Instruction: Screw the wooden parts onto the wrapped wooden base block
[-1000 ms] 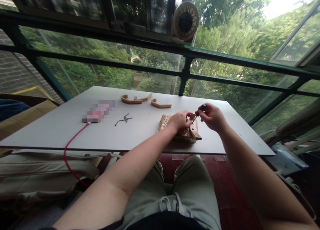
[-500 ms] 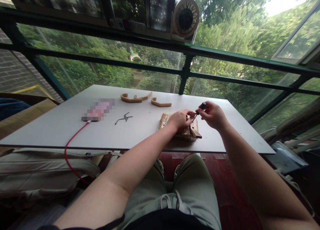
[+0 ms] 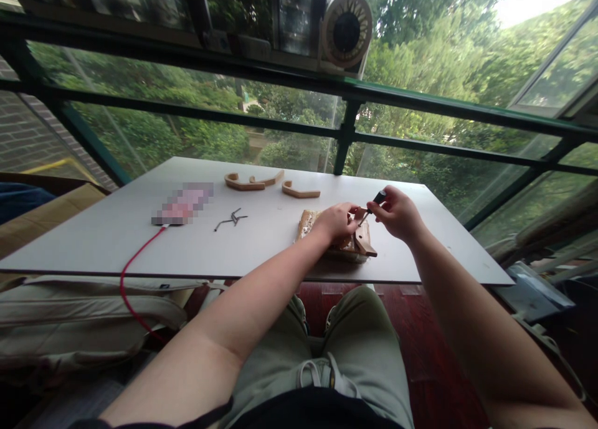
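Observation:
My right hand is closed on the black handle of a screwdriver. The shaft slants down to the left, its tip at the wooden piece, which has a dark hole in it. That piece lies on a block wrapped in brown and clear material, near the table's front edge. My left hand rests over the block with bent fingers, holding the wooden piece's far end close to the screwdriver tip. Its fingers partly hide the wood and the block's middle.
Curved wooden pieces lie at the back of the white table. Several thin metal hex keys lie left of centre. Further left, a blurred-out pink object has a red cable hanging over the front edge. Windows stand behind.
The right hand and screwdriver handle have shifted very slightly, the handle turning a little. The left hand, wooden piece and block keep their places.

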A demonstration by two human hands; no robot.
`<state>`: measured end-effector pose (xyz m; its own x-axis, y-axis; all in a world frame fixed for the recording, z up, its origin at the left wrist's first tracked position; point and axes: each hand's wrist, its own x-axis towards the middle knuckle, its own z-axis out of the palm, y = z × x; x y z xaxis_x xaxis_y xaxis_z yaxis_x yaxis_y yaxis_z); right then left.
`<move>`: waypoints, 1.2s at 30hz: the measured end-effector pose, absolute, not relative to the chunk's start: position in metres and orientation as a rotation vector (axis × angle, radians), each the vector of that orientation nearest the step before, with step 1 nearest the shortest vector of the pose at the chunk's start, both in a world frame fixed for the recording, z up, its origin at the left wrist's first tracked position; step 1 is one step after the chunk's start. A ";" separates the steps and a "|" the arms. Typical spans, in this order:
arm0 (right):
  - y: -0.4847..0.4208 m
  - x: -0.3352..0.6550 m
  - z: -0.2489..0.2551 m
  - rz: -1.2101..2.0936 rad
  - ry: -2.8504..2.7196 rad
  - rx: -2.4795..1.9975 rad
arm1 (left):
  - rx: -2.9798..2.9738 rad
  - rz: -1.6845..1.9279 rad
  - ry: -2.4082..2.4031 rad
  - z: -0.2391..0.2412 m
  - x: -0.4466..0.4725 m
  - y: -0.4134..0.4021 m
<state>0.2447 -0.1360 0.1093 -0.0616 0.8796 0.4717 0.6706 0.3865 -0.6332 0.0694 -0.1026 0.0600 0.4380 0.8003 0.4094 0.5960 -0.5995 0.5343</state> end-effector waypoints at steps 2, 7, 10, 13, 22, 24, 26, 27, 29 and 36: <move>-0.136 0.244 0.109 0.291 -1.801 -1.360 | 2.388 0.936 1.190 0.059 0.070 -0.102; -0.135 0.244 0.108 0.231 -1.798 -1.386 | 2.382 0.921 1.192 0.060 0.070 -0.101; -0.135 0.245 0.108 0.208 -1.801 -1.403 | 2.379 0.920 1.181 0.060 0.070 -0.102; -0.135 0.245 0.109 0.202 -1.808 -1.404 | 2.385 0.940 1.161 0.058 0.069 -0.101; -0.135 0.243 0.106 0.329 -1.791 -1.246 | 2.385 0.926 1.170 0.062 0.068 -0.104; -0.134 0.243 0.107 0.406 -1.811 -1.222 | 2.372 0.916 1.188 0.063 0.068 -0.106; -0.135 0.243 0.108 0.456 -1.831 -1.218 | 2.372 0.924 1.185 0.063 0.069 -0.105; -0.135 0.243 0.110 0.478 -1.842 -1.216 | 2.375 0.934 1.178 0.061 0.069 -0.105; -0.136 0.243 0.112 0.539 -1.866 -1.188 | 2.381 0.957 1.161 0.059 0.069 -0.103; -0.138 0.244 0.115 0.675 -1.863 -1.125 | 2.401 0.986 1.144 0.052 0.069 -0.097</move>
